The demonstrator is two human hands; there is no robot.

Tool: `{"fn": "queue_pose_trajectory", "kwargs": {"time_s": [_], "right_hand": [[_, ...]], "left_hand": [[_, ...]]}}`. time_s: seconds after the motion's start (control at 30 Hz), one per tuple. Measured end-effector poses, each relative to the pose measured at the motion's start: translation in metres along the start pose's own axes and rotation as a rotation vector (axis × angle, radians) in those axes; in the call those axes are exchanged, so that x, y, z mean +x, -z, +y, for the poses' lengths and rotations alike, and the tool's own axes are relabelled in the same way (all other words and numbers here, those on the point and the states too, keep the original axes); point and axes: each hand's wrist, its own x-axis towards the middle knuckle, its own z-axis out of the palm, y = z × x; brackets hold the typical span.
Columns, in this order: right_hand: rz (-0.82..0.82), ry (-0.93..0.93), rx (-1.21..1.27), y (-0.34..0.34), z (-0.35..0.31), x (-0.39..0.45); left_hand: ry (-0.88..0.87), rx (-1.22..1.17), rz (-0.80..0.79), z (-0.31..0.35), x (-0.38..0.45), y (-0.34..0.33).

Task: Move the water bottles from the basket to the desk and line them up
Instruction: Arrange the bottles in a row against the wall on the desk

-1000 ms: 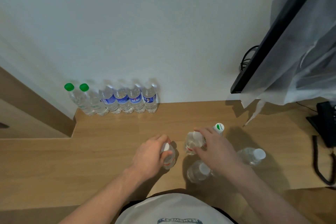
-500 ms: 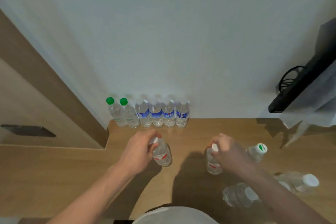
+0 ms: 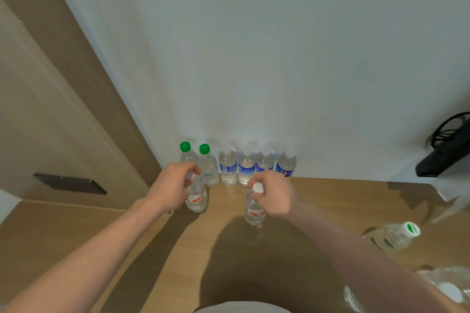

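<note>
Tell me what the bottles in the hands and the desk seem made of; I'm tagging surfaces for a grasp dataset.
Bottle in the left hand and bottle in the right hand: apparently clear, glossy thin plastic, see-through with red-marked labels. Desk: looks like matte wood-grain laminate or veneer; solid wood cannot be ruled out.

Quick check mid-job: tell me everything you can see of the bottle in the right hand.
The bottle is small, clear plastic, with a white cap and a white label marked in red. It stands roughly upright, its base at or just above the wooden desk, in front of the row by the wall. The right hand grips it round the neck, hiding the shoulder.
</note>
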Motion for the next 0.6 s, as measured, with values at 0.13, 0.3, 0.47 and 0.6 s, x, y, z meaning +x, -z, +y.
{"fn": "queue_pose_trajectory", "kwargs": {"time_s": [0.13,0.3,0.47,0.6], "right_hand": [[-0.021,-0.002,0.039,-0.021,-0.028,0.033],[-0.023,-0.041,0.071,-0.049,-0.054,0.063],[-0.03,-0.057,0.103,-0.064,-0.074,0.086],[-0.043,-0.065,0.119,-0.072,-0.085,0.1]], "left_hand": [[0.009,0.008,-0.033,-0.015,0.008,-0.003],[0.03,0.003,-0.047,-0.026,0.017,-0.013],[0.072,-0.002,-0.002,-0.034,0.024,-0.016],[0.094,-0.029,0.001,-0.042,0.031,-0.019]]}}
